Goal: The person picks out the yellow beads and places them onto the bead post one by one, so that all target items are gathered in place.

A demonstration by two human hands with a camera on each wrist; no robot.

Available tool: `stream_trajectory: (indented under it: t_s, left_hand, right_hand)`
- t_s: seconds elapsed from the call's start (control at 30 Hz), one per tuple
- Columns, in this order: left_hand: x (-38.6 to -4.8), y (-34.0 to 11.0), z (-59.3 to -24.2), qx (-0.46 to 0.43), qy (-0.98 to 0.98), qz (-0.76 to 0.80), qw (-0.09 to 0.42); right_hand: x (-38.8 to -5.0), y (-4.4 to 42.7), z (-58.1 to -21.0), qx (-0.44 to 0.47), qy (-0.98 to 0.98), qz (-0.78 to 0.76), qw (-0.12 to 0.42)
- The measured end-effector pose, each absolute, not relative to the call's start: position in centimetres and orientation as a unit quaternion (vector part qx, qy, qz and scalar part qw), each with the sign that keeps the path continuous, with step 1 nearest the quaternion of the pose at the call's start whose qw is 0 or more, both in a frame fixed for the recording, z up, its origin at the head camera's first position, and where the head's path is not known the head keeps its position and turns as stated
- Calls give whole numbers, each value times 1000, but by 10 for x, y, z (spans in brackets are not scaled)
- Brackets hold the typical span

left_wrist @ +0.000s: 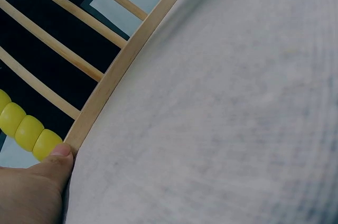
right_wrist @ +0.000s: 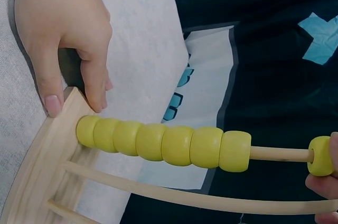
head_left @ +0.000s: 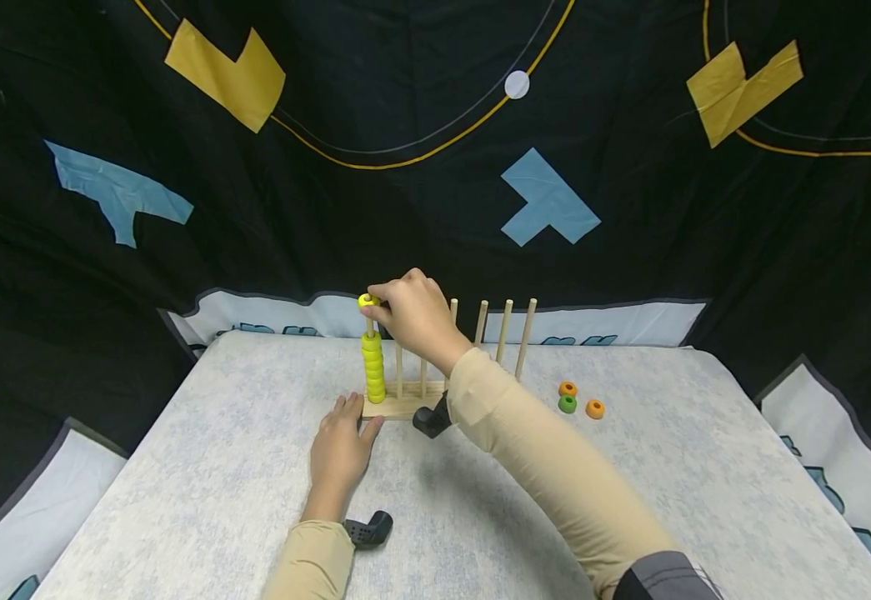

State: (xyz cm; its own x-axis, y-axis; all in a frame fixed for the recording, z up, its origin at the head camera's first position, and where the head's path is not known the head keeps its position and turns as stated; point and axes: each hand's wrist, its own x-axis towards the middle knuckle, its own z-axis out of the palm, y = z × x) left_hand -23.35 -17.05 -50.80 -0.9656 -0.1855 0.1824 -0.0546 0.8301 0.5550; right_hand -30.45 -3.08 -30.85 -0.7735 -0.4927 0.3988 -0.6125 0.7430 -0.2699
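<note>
A wooden abacus [head_left: 405, 407] with upright pegs stands on the table. My right hand [head_left: 422, 319] pinches a yellow bead [right_wrist: 319, 156] around the top part of the leftmost peg [right_wrist: 280, 154]. Bare peg shows between that bead and a column of several yellow beads [head_left: 373, 371] resting low on it. At the abacus's left end, my left hand [head_left: 339, 457] grips the base, its thumb [left_wrist: 60, 152] on the front edge and a finger on the other side in the right wrist view. The other pegs carry no beads; my right hand and forearm partly hide them.
Right of the abacus lie two orange beads [head_left: 595, 408] and a green bead [head_left: 567, 404] on the grey-white table [head_left: 202, 483]. A dark cloth [head_left: 405, 225] with yellow and blue patches hangs behind. Each wrist wears a black camera mount [head_left: 370, 531].
</note>
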Motion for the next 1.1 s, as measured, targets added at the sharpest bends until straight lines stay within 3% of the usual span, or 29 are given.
stream_trajectory:
  t_s: [0.87, 1.1]
  left_hand:
    - [-233, -169, -507, 65, -950, -283, 117]
    - [-233, -170, -507, 64, -949, -285, 116]
  right_hand:
    - [-306, -25, -312, 302, -912, 226, 164]
    - [-304, -21, -312, 304, -900, 243, 194]
